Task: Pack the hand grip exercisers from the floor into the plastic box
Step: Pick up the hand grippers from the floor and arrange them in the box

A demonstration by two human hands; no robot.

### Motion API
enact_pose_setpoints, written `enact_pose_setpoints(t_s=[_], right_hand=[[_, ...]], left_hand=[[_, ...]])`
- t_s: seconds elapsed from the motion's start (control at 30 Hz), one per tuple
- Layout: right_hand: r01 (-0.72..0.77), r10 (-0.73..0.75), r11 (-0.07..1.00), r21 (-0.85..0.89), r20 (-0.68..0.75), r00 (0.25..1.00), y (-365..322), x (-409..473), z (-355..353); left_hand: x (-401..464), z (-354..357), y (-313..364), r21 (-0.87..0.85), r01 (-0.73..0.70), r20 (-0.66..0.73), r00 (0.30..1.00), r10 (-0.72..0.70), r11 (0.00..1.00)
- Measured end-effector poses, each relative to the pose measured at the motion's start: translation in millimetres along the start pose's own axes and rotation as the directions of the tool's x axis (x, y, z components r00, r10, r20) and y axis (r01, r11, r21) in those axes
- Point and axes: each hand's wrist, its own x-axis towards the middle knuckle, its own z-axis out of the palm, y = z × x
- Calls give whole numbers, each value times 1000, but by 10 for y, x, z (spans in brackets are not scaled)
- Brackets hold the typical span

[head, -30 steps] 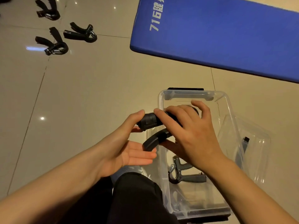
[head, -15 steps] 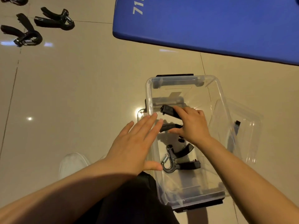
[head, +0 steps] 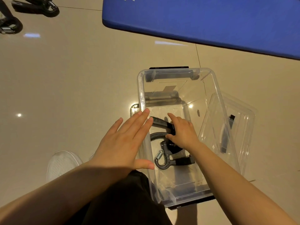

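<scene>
Right hand point(head: 183, 133) lowered exerciser point(head: 162, 123) into box point(head: 141, 95), fingers pinching; left hand point(head: 123, 143) spread.

Floor point(head: 84, 75): glossy beige tile with thin dark grout lines and bright point reflections of overhead light. Blue padded mat point(head: 211, 18) lies along the top right edge.

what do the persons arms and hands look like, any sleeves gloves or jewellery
Both forearms are bare up to the frame edge, with no sleeves in view. The left hand and right hand wear no gloves, rings, watch or wristbands that I can see. Fingernails look short and unpainted.
</scene>
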Motion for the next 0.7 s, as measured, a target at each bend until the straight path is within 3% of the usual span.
enact_pose_setpoints(t_s=[0.1,0.37,0.7], right_hand=[[25,-24,998,-57,16,1000,-4,9,22],[37,-35,999,-14,110,993,-30,108,-47],[65,-64,998,-6,106,992,-37,85,-46]], left_hand=[[6,-6,9,13,10,-9,1000,-10,1000],[24,-1,13,59,13,-32,999,-12,998],[24,-15,10,61,17,-27,1000,-16,998]])
